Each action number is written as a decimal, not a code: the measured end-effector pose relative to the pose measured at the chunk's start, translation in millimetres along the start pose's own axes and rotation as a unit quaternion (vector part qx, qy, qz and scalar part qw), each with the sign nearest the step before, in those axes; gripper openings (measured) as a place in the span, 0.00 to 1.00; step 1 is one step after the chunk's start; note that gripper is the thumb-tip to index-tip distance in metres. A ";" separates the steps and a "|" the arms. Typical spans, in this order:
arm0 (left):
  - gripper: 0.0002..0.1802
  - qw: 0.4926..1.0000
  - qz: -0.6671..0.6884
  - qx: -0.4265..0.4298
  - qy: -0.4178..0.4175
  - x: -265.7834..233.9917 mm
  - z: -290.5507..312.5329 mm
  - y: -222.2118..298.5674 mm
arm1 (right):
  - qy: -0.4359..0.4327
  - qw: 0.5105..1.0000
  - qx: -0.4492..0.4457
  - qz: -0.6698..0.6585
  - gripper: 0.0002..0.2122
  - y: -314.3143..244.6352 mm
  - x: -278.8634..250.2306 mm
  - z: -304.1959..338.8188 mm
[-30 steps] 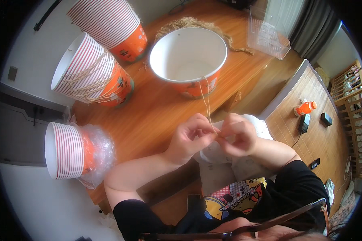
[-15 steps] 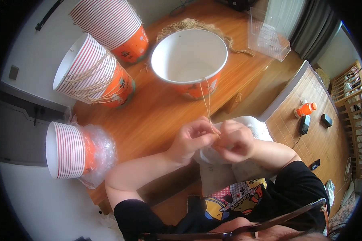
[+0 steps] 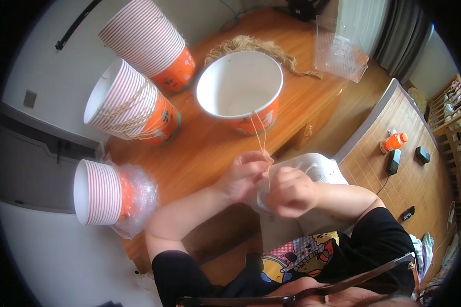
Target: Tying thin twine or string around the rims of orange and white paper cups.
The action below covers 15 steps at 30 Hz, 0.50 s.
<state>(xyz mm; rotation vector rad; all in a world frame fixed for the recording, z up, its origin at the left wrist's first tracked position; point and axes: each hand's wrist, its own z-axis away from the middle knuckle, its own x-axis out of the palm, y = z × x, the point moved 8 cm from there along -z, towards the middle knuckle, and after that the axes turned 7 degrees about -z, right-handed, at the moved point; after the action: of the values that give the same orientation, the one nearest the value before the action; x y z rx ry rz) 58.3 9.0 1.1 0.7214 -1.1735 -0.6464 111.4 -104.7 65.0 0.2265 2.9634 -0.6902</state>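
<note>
A large orange-and-white paper bucket [image 3: 238, 89] stands upright near the table's front edge. Thin tan string [image 3: 262, 140] is looped through its near rim and comes down toward me in two strands. My left hand [image 3: 245, 174] is closed, pinching the strands between thumb and fingertips. Just right of it, my right hand [image 3: 293, 192] is closed at the lower end of the string; its fingertips are partly hidden and a little blurred. Both hands are above my lap, apart from the bucket.
Behind the bucket lies a bundle of loose string [image 3: 256, 45]. Stacked buckets [image 3: 146, 38], another stack wound with string [image 3: 125, 102] and a plastic-wrapped stack [image 3: 100, 192] are at left. A clear plastic tray [image 3: 340, 53] sits far right. An orange bottle [image 3: 393, 143] stands on another surface.
My right hand has drawn slightly down from my left, and a length of string now shows between them. The whole view has shifted a little; the bucket remains in place.
</note>
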 end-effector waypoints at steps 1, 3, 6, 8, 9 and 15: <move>0.05 1.000 0.002 0.001 -0.016 1.7 -2.8 3.1 | -0.007 1.000 -0.002 -0.001 0.12 -2.0 0.3 -0.5; 0.05 0.999 -0.005 -0.002 -0.034 2.5 -7.0 7.3 | -0.019 1.000 -0.019 -0.001 0.11 -5.4 3.1 -2.1; 0.05 0.999 -0.012 -0.003 -0.037 4.1 -10.4 11.4 | -0.030 0.999 -0.038 -0.001 0.11 -11.1 4.6 -1.7; 0.04 0.999 0.009 -0.001 -0.033 6.4 -9.9 13.7 | -0.037 0.998 -0.050 0.004 0.11 -15.8 5.1 -0.6; 0.04 0.999 0.013 0.004 -0.040 9.3 -10.2 14.5 | -0.042 0.997 -0.058 0.009 0.11 -18.8 5.2 -0.2; 0.04 0.994 0.063 0.034 -0.079 19.5 -27.7 8.4 | -0.035 0.991 -0.127 0.022 0.13 -37.1 -0.3 6.2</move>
<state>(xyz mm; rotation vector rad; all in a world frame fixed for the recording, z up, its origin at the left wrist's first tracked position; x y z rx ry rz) 90.8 3.6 12.8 0.6556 -1.3816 -0.5676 105.9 -140.4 75.5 0.2412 2.9285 -0.3024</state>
